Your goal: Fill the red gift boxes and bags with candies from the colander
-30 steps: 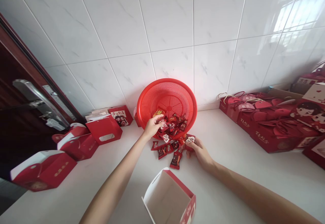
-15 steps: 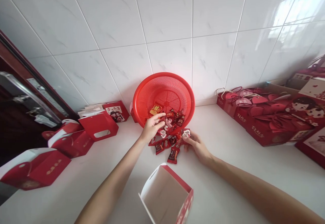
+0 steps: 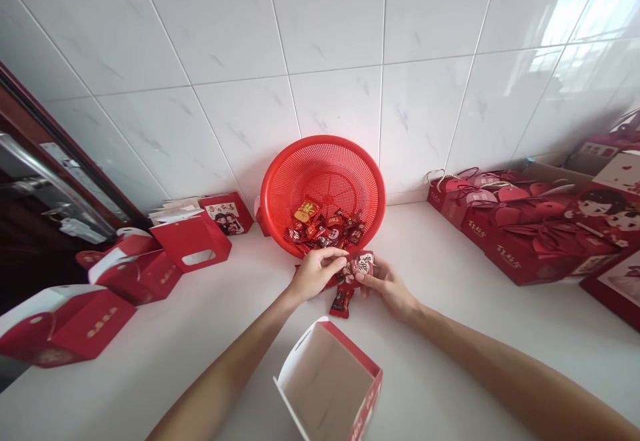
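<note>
Behind your work, the tiled wall (image 3: 240,21) fills the upper frame, with the white tabletop (image 3: 445,367) below. At centre your red basket (image 3: 325,154) tilts mouth-forward, wrapped sweets (image 3: 330,231) in its lower part; the open box (image 3: 325,377) sits lower centre. Just below centre, your left hand's (image 3: 315,275) fingers close on a red packet (image 3: 346,269); your right hand (image 3: 394,287) pinches a labelled packet (image 3: 365,263) beside it
</note>
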Action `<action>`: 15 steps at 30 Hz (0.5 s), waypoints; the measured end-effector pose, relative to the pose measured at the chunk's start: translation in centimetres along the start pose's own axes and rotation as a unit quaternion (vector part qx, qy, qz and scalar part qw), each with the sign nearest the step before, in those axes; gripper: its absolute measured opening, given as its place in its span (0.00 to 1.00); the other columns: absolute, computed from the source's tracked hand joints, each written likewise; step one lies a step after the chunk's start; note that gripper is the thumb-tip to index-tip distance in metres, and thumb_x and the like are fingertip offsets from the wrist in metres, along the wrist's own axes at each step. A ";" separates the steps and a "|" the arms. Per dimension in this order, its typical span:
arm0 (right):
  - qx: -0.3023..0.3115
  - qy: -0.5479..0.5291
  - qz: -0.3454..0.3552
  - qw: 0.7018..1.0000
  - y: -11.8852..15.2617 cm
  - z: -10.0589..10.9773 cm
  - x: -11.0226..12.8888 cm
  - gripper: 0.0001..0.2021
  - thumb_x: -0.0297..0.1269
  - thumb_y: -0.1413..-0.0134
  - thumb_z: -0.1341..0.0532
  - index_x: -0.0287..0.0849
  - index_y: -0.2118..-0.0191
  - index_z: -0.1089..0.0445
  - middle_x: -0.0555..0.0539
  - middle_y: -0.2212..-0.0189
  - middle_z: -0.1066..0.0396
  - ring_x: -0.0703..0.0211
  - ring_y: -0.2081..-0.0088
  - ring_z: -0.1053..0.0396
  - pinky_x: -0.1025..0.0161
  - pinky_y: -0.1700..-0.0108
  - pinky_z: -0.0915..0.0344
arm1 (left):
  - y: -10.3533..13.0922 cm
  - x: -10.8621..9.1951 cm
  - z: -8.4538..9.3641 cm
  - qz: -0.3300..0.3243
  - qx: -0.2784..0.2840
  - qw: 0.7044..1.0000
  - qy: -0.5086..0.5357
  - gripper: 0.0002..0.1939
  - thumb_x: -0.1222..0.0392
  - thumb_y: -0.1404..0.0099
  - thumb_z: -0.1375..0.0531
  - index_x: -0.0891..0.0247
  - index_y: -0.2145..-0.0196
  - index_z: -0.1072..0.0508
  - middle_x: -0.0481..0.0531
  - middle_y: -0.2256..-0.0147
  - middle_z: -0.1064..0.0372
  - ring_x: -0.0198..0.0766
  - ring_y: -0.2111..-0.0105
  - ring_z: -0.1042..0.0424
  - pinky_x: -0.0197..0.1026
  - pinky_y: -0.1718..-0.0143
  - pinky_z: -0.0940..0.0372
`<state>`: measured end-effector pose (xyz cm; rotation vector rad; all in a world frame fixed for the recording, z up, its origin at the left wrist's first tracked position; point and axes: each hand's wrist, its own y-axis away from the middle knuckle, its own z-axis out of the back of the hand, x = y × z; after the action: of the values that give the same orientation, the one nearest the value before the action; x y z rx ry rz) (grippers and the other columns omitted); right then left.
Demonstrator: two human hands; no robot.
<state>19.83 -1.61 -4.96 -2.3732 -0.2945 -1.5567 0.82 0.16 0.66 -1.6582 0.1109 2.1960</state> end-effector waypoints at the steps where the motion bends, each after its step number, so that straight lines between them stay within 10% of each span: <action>1: -0.001 -0.001 0.000 1.000 0.0 0.0 0.0 0.22 0.46 0.55 0.25 0.42 0.57 0.28 0.50 0.70 0.25 0.65 0.76 0.34 0.64 0.72 0.35 | 0.0 0.0 0.1 0.005 0.007 1.000 0.003 0.16 0.50 0.39 0.35 0.64 0.59 0.21 0.55 0.61 0.19 0.46 0.59 0.21 0.46 0.53 0.27; 15: 0.047 -0.003 -0.010 0.999 -0.1 0.1 0.0 0.19 0.45 0.54 0.25 0.42 0.61 0.27 0.53 0.72 0.28 0.66 0.76 0.33 0.65 0.72 0.35 | 0.6 0.4 -0.2 0.040 0.055 0.998 0.010 0.20 0.53 0.45 0.30 0.65 0.56 0.22 0.55 0.63 0.20 0.45 0.63 0.21 0.45 0.57 0.27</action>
<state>19.83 -1.46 -4.97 -2.3106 -0.3841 -1.5108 0.67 -0.32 0.17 -1.6412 0.3031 2.1911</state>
